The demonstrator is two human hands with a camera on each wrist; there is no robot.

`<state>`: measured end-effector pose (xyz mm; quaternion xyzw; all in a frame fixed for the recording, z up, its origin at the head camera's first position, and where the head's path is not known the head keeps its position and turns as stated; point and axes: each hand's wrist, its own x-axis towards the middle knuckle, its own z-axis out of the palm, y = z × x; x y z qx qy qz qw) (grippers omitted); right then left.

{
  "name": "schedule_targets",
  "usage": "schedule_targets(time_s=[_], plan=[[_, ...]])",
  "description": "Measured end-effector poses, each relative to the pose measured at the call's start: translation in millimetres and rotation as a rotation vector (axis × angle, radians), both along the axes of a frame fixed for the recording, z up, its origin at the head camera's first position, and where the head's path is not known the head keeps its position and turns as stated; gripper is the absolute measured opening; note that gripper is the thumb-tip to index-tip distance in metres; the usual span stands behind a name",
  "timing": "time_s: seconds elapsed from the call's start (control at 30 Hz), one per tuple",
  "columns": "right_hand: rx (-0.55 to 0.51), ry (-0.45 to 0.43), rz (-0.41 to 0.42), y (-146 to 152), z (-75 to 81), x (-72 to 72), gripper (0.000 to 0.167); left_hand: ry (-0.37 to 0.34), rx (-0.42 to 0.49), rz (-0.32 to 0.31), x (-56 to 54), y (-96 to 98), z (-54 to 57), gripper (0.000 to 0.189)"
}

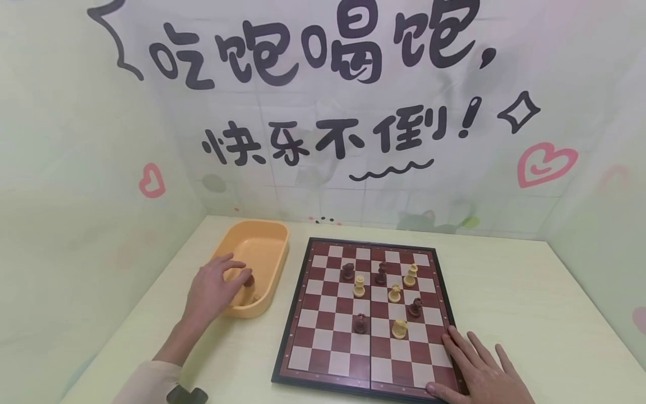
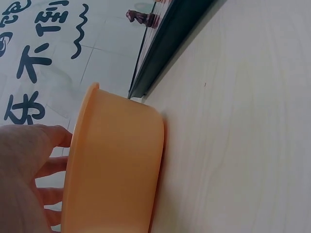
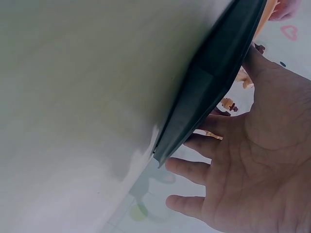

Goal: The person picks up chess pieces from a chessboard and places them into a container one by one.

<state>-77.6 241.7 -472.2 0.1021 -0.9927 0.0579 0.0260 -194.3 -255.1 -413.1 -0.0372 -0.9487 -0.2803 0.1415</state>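
Observation:
My left hand (image 1: pixel 214 286) reaches over the orange tray (image 1: pixel 285 247), thumb and fingers bent down inside it. A dark brown chess piece (image 1: pixel 249 281) is right at the fingertips; whether they pinch it is hard to see. In the left wrist view the tray's wall (image 2: pixel 114 160) hides those fingertips. A pale piece (image 1: pixel 255 297) lies near the tray's front end. My right hand (image 1: pixel 487 373) rests with straight, spread fingers along the right edge of the chessboard (image 1: pixel 323 356), its thumb on the near right corner. In the right wrist view, its fingers (image 3: pixel 189 170) lie against the board's black side (image 3: pixel 194 97).
Several cream and dark chess pieces stand on the board, among them a cream knight (image 1: pixel 399 329), a dark knight (image 1: pixel 348 272) and a dark piece (image 1: pixel 360 324). A light wood table (image 1: pixel 525 303) carries everything. A printed curtain (image 1: pixel 313 179) closes off the back and sides.

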Motion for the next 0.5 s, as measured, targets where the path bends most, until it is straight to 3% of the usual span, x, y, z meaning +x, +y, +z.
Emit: schedule_targets(time_s=[0.5], plan=[[-0.006,0.01,0.005,0.3,1.0,0.8,0.101,0.02,0.012,0.016,0.3,6.1,3.3,0.039]])
